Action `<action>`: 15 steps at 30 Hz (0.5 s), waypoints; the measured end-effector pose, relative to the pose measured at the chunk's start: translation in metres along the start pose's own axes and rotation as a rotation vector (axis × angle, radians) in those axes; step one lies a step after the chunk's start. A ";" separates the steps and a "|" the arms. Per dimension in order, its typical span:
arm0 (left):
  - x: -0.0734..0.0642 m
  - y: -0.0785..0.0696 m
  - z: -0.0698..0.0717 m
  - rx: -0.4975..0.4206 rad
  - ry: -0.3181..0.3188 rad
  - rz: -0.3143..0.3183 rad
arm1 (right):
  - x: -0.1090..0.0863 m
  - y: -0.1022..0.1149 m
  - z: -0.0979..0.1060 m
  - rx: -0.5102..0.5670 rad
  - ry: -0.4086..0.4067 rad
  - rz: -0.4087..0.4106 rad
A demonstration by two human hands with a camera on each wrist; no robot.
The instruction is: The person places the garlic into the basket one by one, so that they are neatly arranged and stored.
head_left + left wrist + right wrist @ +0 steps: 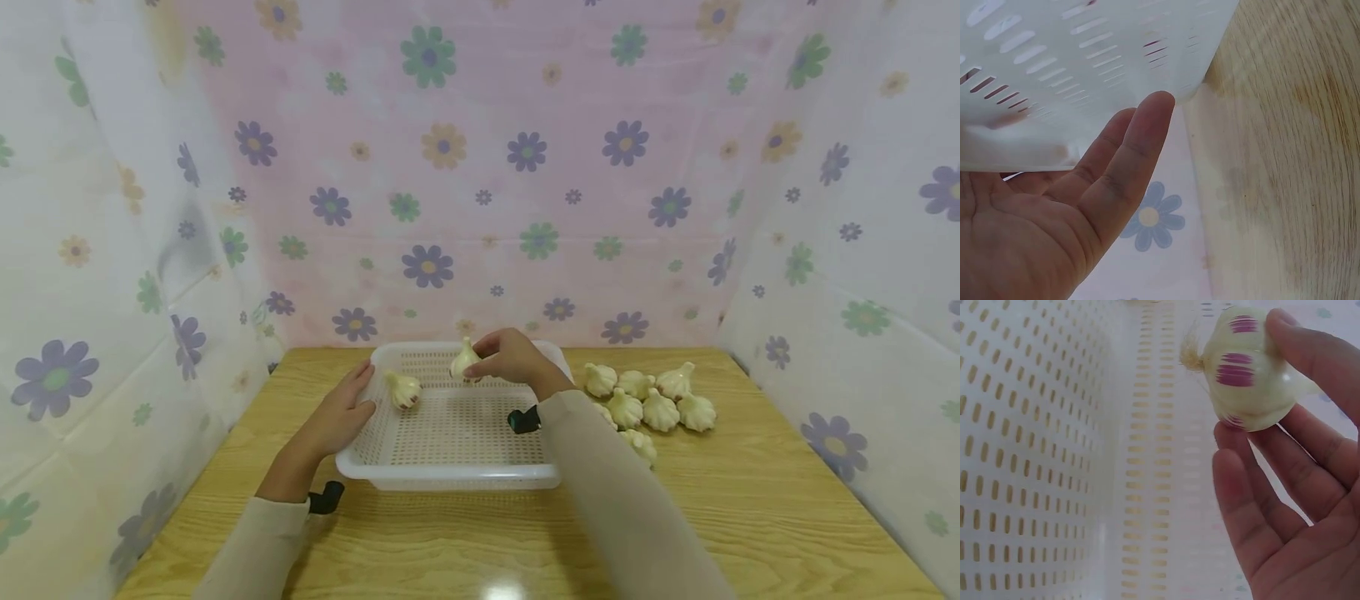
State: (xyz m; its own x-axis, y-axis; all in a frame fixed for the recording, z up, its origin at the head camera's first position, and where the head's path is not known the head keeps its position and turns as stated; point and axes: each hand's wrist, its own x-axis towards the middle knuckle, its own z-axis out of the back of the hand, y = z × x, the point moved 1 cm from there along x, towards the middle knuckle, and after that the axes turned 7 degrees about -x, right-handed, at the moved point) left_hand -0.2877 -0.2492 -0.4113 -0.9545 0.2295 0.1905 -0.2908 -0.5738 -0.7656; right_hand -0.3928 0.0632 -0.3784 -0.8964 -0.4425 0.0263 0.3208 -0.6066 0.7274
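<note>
My right hand (513,357) pinches a garlic bulb (464,360) between thumb and fingers, above the far part of a white plastic basket (465,472). In the right wrist view the bulb (1247,372) shows purple streaks and a tuft of pale roots. Another garlic bulb (404,390) lies inside the basket, by its left wall. At the basket's left side rests my left hand (341,412). Its fingers (1124,165) stretch fairly straight along the slotted outer wall in the left wrist view, where the thumb is hidden.
Several garlic bulbs (660,410) lie grouped on the wooden table (750,500), right of the basket and partly behind the right forearm. Flower-printed cloth (480,167) encloses the table at the back and both sides. A black wrist-worn piece (522,419) shows over the basket.
</note>
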 end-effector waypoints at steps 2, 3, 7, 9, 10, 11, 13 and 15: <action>0.000 0.000 0.000 -0.004 0.000 0.001 | 0.003 -0.002 -0.003 -0.005 -0.002 0.002; 0.000 0.000 0.000 -0.006 0.000 0.000 | 0.004 -0.002 -0.004 -0.012 -0.002 0.004; 0.001 -0.001 0.000 -0.004 -0.002 -0.006 | 0.007 -0.003 -0.010 -0.037 -0.008 0.008; 0.001 -0.001 0.001 -0.003 -0.003 -0.007 | 0.008 -0.001 -0.012 -0.045 -0.016 -0.007; 0.001 -0.002 0.001 -0.004 -0.002 -0.007 | 0.009 -0.001 -0.013 -0.049 -0.018 -0.016; 0.000 -0.002 0.001 -0.004 -0.001 -0.009 | 0.009 0.000 -0.015 -0.052 -0.019 -0.026; 0.000 -0.002 0.001 -0.009 -0.001 -0.005 | 0.010 0.001 -0.018 -0.057 -0.019 -0.045; 0.000 -0.002 0.001 -0.008 -0.001 -0.007 | 0.011 0.003 -0.022 -0.072 -0.018 -0.052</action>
State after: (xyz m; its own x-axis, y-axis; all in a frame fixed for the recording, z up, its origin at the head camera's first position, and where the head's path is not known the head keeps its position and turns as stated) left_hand -0.2877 -0.2489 -0.4091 -0.9526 0.2322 0.1965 -0.2966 -0.5661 -0.7691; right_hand -0.3954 0.0420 -0.3912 -0.9174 -0.3979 0.0027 0.2945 -0.6746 0.6769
